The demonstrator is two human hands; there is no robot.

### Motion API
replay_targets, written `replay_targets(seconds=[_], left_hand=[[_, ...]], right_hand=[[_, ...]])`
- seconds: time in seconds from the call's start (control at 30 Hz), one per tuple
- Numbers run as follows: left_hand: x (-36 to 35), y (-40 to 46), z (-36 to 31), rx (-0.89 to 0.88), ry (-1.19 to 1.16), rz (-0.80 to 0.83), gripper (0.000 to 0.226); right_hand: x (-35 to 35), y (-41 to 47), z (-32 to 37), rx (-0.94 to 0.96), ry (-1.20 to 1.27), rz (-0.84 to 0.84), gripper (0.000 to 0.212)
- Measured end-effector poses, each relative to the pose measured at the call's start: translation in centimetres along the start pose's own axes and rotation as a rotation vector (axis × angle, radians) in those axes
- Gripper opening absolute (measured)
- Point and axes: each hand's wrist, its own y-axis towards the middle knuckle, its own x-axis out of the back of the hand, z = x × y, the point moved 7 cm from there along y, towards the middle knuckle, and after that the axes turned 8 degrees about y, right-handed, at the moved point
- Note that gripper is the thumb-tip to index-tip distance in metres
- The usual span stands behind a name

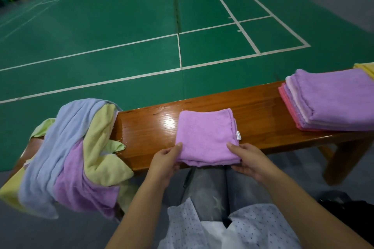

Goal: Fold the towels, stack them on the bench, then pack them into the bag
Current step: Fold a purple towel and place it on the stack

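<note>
Both hands, left [165, 159] and right [245, 157], pinch the folded towel's [205, 133] near corners at the surface [149, 127] edge, and the stack [332, 101] lies off to the right, nearer the right hand.

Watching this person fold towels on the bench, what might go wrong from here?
1. The folded purple towel overhangs the bench's near edge, pinched by the left hand and right hand; lifted carelessly, its layers may fall open.
2. The unfolded pile droops over the bench end and could slide to the floor.
3. The folded stack has uneven edges; another towel set off-centre might tip it.
</note>
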Motion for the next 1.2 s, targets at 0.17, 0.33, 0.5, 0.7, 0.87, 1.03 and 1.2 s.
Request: replay_targets(seconds=[0.17,0.33,0.5,0.7,0.87,1.03,1.2], left_hand=[[-0.8,0.2,-0.5,0.115,-0.022,0.126,0.043],[-1.6,-1.5,-1.3,0.162,-0.344,0.238,0.028],[-3.0,-4.4,-5.5,0.001,-0.451,0.290,0.030],[-6.2,-7.3,-10.6,-0.100,-0.512,0.297,0.026],[-11.3,-9.4,-13.4,-0.102,-0.584,0.370,0.021],[-17.6,-10.7,-15.8,-0.046,-0.591,0.523,0.014],[-23.4,-10.6,-18.7,-0.138,-0.532,0.679,0.029]], right_hand=[[-0.1,-0.1,0.2,0.032,0.007,0.009,0.029],[-0.4,-1.5,1.5,0.113,0.132,0.067,0.007],[-0.3,-3.6,5.0,0.143,0.385,0.146,0.023],[2.1,-7.1,10.4,0.165,0.554,0.150,0.017],[6.5,-9.2,13.8,0.250,0.640,0.107,0.016],[12.1,-10.4,16.9,0.319,0.645,0.041,0.023],[16.6,-10.7,21.9,0.432,0.666,0.058,0.013]])
